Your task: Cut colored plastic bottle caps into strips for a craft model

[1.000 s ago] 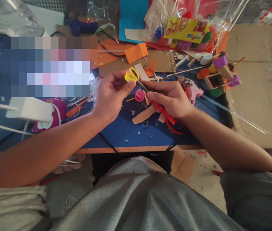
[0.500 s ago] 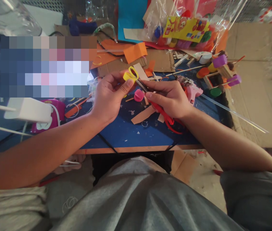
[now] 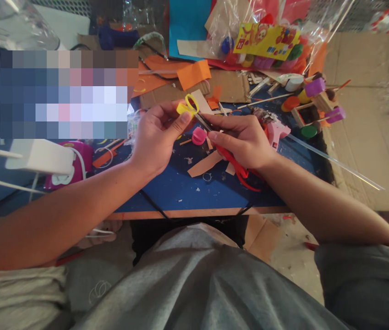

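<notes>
My left hand [image 3: 158, 133] is closed, pinching a yellow looped piece [image 3: 191, 101] between thumb and fingertips; whether it is paper or plastic I cannot tell. In my right hand [image 3: 245, 137] is a pair of scissors [image 3: 238, 167], gripped around the blades with the red handles hanging toward me. The metal tips point up and left, at the edge of the yellow piece. Below the hands, a pink round cap [image 3: 199, 136] and a peach-coloured paper strip [image 3: 204, 165] lie on the blue tabletop [image 3: 167, 195].
A pink glue gun [image 3: 278, 130] lies beyond my right wrist, near a small stick-and-cap model [image 3: 318, 103]. Cardboard [image 3: 366, 137] covers the right side. A white charger [image 3: 41, 158] with cables stands left. Behind are orange paper [image 3: 194, 74] and a clear bag of colourful caps [image 3: 266, 43].
Almost nothing differs. The yellow piece and both hands keep their places, with only a very slight shift of the yellow loop.
</notes>
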Motion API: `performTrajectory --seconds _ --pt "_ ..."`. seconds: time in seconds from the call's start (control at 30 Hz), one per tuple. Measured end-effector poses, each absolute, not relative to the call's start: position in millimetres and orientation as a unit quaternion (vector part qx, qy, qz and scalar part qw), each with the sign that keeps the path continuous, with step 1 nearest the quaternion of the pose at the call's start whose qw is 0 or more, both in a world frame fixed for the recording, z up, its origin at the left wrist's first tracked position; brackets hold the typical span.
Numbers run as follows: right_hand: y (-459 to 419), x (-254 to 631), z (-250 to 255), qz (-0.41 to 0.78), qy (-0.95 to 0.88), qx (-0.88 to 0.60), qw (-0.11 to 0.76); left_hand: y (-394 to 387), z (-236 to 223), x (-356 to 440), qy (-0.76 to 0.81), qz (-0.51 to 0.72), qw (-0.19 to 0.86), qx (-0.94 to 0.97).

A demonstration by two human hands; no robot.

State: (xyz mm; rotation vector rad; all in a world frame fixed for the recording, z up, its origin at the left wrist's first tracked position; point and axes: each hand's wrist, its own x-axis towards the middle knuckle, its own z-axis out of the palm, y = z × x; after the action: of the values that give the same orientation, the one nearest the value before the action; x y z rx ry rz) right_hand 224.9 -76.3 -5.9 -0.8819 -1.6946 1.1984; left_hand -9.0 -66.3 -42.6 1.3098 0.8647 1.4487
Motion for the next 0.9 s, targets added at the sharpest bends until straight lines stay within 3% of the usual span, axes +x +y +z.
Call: performTrajectory --seconds 0.37,0.9 --pt "-70.2 223.8 -20.8 0.497 -0.656 -0.365 0.436 -62.6 -42.4 -21.6 0.32 0.636 0.503 0.49" --pt "-82.8 222.1 8.0 0.515 -0.645 -0.361 0.434 -95.5 -19.9 -0.5 0.319 0.526 0.538 0.576"
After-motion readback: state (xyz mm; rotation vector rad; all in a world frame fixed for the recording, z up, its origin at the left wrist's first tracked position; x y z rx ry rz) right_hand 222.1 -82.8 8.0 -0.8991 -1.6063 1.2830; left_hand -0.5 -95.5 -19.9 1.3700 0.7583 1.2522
